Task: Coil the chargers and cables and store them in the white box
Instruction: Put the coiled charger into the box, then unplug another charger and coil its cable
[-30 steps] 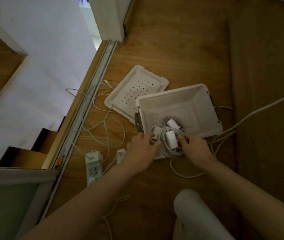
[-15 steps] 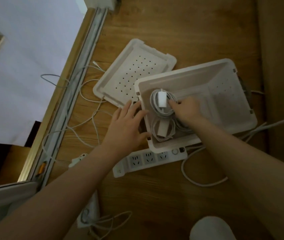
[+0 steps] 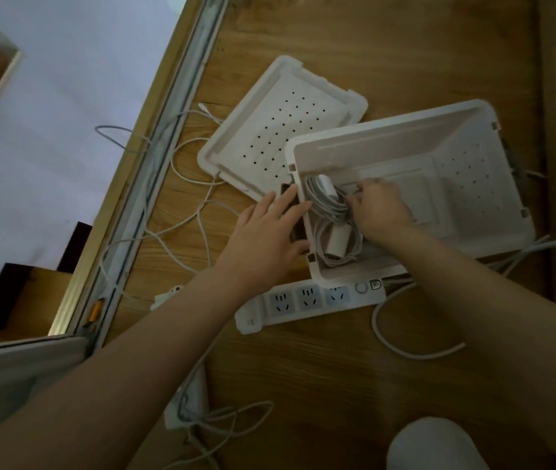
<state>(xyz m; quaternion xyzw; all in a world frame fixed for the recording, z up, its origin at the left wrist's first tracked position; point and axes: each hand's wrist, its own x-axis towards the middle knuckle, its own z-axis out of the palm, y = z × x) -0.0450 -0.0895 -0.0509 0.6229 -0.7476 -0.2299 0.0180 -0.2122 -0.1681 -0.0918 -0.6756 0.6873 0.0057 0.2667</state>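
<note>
The white box (image 3: 483, 239) stands open on the wooden floor. In its left end lie two coiled white chargers (image 3: 332, 228), one above the other. My right hand (image 3: 380, 210) is inside the box, its curled fingers on the upper coil. Flat against the box's left outer wall rests my left hand (image 3: 268, 232), fingers straight. Loose white cables (image 3: 181, 228) trail over the floor to the left.
The perforated lid (image 3: 280, 127) lies behind the box at the left. A white power strip (image 3: 307, 300) sits at the box's near edge, its thick cord (image 3: 405, 347) looping right. Another strip with tangled cable (image 3: 188, 405) lies near my left forearm. A sliding-door track (image 3: 154, 164) runs diagonally on the left.
The box and coils came nearer as the view closed in. My right hand carried the coils from the box's front rim into its left end. My left hand shifted onto the outer wall.
</note>
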